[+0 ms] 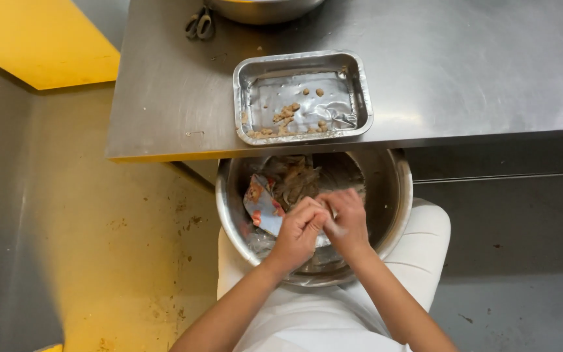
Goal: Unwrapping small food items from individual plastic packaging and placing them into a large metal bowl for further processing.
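Observation:
A large round steel bowl (395, 195) rests on my lap below the table edge, holding raw shrimp (294, 179) and a printed plastic bag (262, 205). My left hand (300, 229) and my right hand (347, 218) meet over the bowl's middle, fingers pinched together on one small pale shrimp between them. It is mostly hidden by my fingers. On the steel table (464, 65) just beyond the bowl sits a rectangular steel tray (358, 85) with several small peeled pieces (286, 114) scattered in it.
Scissors (200, 25) lie at the table's far edge beside another steel bowl (262, 10). A stained floor (99, 228) lies to the left, with a yellow surface (40, 39) at the upper left. A lower grey shelf (510, 221) sits under the table at right.

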